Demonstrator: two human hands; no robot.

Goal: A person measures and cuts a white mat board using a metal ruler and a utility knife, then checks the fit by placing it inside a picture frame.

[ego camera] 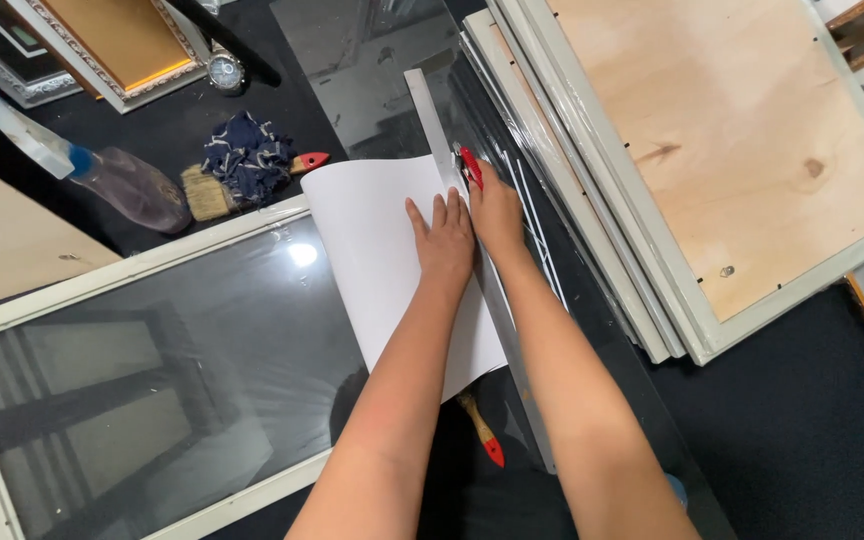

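My left hand [442, 237] lies flat, fingers spread, on a white sheet of paper [372, 255], pressing it and a long metal ruler [430, 115] down. Right beside it, my right hand [497, 210] is closed around a red-handled cutter [470, 166] held against the ruler's right edge. The ruler runs from the top of the view down under my arms. The sheet's left part curls up over a white picture frame with glass [142, 385]. A thin white offcut strip [537, 225] lies right of the ruler.
A stack of white frames with plywood backs [742, 150] lies at right. At upper left are a spray bottle [102, 170], a paintbrush [207, 190], a dark blue cloth [247, 155] and a gold frame [117, 40]. A second red-tipped brush handle [482, 435] lies under the paper.
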